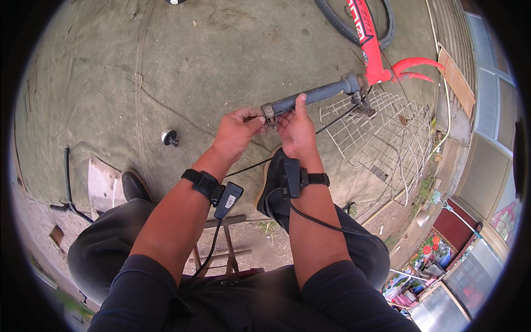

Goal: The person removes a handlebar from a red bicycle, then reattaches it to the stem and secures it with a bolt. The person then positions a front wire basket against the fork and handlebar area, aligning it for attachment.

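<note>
A dark grey handlebar stem [318,94] slants across the middle, its far end joined to a red bicycle frame [375,61] with a red fork [417,63]. At the near end of the stem sits a worn metal clamp [269,112]. My left hand [235,133] pinches at this clamp, thumb and fingers closed on its lower edge. Beside it, my right hand [298,134] supports the stem from below, fingers behind it and thumb up against its side. A black cable [332,123] runs beneath the stem and behind my right wrist.
A white wire basket [381,130] lies right of my right hand. On the left, a small round lamp-like part [170,137] rests on the green ground sheet [99,66]. A black tire [332,16] is at the far side. A wooden stool [229,252] shows under me.
</note>
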The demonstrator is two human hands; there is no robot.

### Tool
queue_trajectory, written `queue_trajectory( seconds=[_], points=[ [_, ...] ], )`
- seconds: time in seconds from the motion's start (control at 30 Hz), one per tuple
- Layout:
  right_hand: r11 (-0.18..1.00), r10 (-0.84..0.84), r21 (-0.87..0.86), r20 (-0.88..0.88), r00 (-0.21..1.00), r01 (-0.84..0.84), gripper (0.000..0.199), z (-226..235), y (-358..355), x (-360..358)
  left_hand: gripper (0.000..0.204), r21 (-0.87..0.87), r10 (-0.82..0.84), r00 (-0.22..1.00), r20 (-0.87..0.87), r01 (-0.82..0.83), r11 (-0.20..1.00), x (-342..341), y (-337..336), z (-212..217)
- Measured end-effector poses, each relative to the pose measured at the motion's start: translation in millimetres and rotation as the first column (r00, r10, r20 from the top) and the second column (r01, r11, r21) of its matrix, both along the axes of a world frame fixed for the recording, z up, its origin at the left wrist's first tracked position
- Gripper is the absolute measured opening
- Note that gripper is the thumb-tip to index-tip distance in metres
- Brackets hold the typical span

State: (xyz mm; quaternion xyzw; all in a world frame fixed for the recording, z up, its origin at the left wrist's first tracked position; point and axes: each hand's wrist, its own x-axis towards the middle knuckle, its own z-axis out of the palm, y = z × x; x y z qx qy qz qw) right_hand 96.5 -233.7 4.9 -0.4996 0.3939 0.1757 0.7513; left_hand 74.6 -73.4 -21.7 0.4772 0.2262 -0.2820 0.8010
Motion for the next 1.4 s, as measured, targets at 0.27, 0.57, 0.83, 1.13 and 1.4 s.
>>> queue_trajectory(
  seconds=[0.27,0.57,0.83,1.13,1.4],
  points=[
    [1.0,0.002,0.0,-0.007,1.0,-0.002,0.067,3,1,1,0.015,0.147,-0.086,0.992,0.096,0.071,0.987,-3,-4,-5],
    [1.0,-0.002,0.007,-0.002,1.0,0.002,0.065,6,3,0,0.008,0.191,-0.002,0.984,0.177,-0.033,0.981,-12,-11,-12],
    [1.0,-0.003,0.021,0.017,1.0,0.003,0.063,4,2,-1,0.036,0.004,0.061,0.998,0.004,-0.061,0.998,-2,1,2],
    [0.999,-0.036,-0.004,0.022,0.999,0.036,0.061,1,3,1,0.038,-0.124,0.021,0.999,-0.028,-0.025,0.992,12,7,2],
    [0.999,-0.034,-0.005,0.034,0.999,0.034,0.06,5,4,0,0.035,-0.086,0.048,0.997,-0.057,-0.053,0.995,12,4,7]
  ],
)
